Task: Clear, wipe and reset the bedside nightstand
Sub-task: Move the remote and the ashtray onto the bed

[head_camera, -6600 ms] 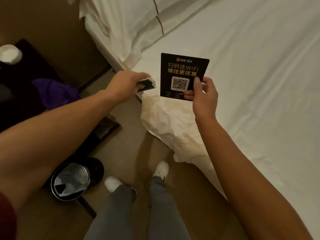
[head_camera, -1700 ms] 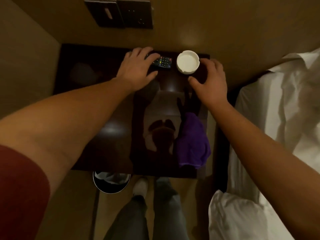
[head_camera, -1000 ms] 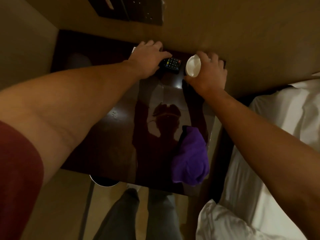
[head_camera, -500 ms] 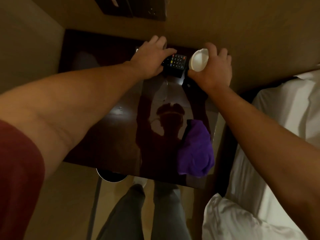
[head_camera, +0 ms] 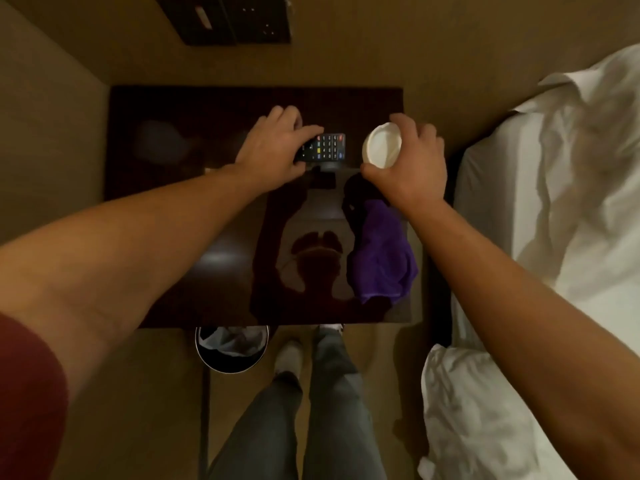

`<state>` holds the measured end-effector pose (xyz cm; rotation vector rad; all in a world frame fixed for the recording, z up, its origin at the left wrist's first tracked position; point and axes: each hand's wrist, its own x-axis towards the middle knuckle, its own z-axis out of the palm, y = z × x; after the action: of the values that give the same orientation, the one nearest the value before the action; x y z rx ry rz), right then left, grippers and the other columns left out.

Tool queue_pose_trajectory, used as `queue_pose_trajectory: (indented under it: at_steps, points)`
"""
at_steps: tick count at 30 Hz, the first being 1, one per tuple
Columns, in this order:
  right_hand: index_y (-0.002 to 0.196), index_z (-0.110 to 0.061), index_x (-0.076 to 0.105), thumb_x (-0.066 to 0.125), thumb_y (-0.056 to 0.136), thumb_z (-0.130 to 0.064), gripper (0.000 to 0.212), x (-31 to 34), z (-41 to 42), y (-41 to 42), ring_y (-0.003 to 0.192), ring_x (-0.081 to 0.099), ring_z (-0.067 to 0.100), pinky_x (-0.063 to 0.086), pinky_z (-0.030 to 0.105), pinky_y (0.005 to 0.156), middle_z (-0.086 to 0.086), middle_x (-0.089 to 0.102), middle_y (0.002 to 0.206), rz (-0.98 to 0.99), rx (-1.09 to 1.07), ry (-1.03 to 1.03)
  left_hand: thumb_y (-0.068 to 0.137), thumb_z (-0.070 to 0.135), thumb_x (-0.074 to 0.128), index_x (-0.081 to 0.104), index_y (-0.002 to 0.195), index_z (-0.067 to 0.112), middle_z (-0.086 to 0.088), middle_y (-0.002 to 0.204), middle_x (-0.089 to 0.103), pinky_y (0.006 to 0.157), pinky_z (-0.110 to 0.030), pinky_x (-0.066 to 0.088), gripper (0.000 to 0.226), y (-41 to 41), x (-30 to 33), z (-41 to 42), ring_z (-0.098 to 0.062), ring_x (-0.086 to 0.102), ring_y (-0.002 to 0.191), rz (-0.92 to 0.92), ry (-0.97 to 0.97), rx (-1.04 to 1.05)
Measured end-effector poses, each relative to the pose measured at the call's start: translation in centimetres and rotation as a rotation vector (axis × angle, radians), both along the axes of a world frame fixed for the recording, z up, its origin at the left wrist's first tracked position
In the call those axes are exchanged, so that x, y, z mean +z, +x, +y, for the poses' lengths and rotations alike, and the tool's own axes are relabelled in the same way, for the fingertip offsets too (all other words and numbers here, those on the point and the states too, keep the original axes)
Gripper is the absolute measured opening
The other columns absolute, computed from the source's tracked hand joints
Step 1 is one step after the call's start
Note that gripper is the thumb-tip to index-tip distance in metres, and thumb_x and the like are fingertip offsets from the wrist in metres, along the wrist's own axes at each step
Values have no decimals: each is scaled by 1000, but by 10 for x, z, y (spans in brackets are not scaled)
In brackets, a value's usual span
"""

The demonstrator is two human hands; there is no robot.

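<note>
The dark glossy nightstand (head_camera: 166,209) fills the middle of the head view. My left hand (head_camera: 273,150) grips a black remote control (head_camera: 323,148) with coloured buttons, held above the back of the top. My right hand (head_camera: 410,168) holds a white round ashtray (head_camera: 381,148), tilted on its side and lifted off the surface. A crumpled purple cloth (head_camera: 381,258) lies on the right front part of the nightstand, below my right wrist.
A round waste bin (head_camera: 230,351) with a liner stands on the floor under the nightstand's front edge. The white bed (head_camera: 554,209) runs along the right. Dark wall panels (head_camera: 225,20) hang above. My legs and white shoes (head_camera: 289,351) are below.
Both hands came from the bed to the nightstand. In the last second the right hand lifted and tilted the ashtray, and the left hand raised the remote; both have drawn slightly back from the wall.
</note>
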<state>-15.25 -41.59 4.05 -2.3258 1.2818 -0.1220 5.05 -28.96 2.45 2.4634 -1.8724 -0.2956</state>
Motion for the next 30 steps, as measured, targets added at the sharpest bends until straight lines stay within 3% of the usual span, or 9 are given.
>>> queue_pose_trajectory:
  at_steps: [13,19,24,30]
  points:
    - [142,-30,49,78,73,-49,77,50,99,-135,122,50,36,47,44,91,10,50,136,8,-259,-17,86,30,74,51,146,24,-9,121,52,88,-40,45,65,-116,40,37,-28,49,108,88,-47,-265]
    - [143,-31,47,78,72,-51,80,53,139,-231,125,49,33,51,44,92,10,50,138,2,-442,-5,80,37,76,55,142,25,-6,114,51,76,-30,40,66,-207,40,37,-23,47,103,185,-41,-423]
    - [143,-31,47,79,71,-46,80,49,176,-313,122,51,32,50,42,91,9,52,136,29,-593,20,83,35,76,55,144,22,-7,115,52,76,-33,48,66,-291,37,44,-23,48,104,210,-51,-593]
    - [141,-33,48,76,70,-48,78,43,229,-416,119,52,30,52,42,90,7,52,133,0,-716,12,82,33,77,52,145,24,-7,114,52,73,-30,43,68,-395,34,73,-22,48,102,179,-34,-764]
